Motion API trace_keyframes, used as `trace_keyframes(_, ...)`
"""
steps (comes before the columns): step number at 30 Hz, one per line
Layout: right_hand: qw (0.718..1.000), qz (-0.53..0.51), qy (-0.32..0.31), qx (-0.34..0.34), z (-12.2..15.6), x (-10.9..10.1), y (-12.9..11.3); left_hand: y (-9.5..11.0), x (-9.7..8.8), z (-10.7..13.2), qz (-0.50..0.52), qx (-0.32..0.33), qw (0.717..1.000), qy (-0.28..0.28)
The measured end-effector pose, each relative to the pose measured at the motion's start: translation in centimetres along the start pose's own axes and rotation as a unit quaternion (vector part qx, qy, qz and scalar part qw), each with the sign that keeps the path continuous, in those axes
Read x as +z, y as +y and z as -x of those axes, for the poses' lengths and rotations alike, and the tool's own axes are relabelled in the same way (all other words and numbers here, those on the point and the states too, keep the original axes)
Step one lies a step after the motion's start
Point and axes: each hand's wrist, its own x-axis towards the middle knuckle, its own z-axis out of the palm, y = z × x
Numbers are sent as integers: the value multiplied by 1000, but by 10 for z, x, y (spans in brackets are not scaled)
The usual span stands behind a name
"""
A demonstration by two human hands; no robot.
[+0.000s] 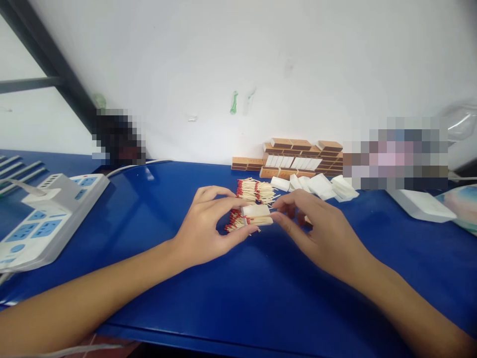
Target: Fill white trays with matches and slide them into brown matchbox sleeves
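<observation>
A small white matchbox tray [255,211] with matches [261,220] along its near side is held just above the blue table. My left hand [208,221] grips it, thumb in front and fingers behind. At its right end, my right hand [316,223] has thumb and index finger closed about the ends of the matches; the exact contact is partly hidden. Behind the tray lies a pile of red-tipped matches [255,190], and more loose matches [234,221] show between it and my left hand. A brown piece [307,222] is mostly covered by my right hand.
Brown matchboxes [298,159] are stacked against the white wall. Several white trays [320,186] lie in front of them. A power strip [48,223] with a plugged-in cable is on the left; a white box [421,205] is on the right. The table's edge [223,340] runs nearest me.
</observation>
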Motion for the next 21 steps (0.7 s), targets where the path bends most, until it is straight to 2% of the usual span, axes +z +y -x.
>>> trace_keyframes(6,1000,-3,5,12,2,5,-3,0,2,1,5,-25,1000,2)
trace_keyframes(12,999,-32,-13,28,1,4,-4,0,2,1,3,-1,1000,-6)
trace_keyframes(16,997,-69,-27,-11,-1,2,-6,0,2,1,-5,22,1000,-4)
trace_keyframes(21,996,-83,-31,-29,-3,-2,-6,-1,3,1,-5,-9,1000,5)
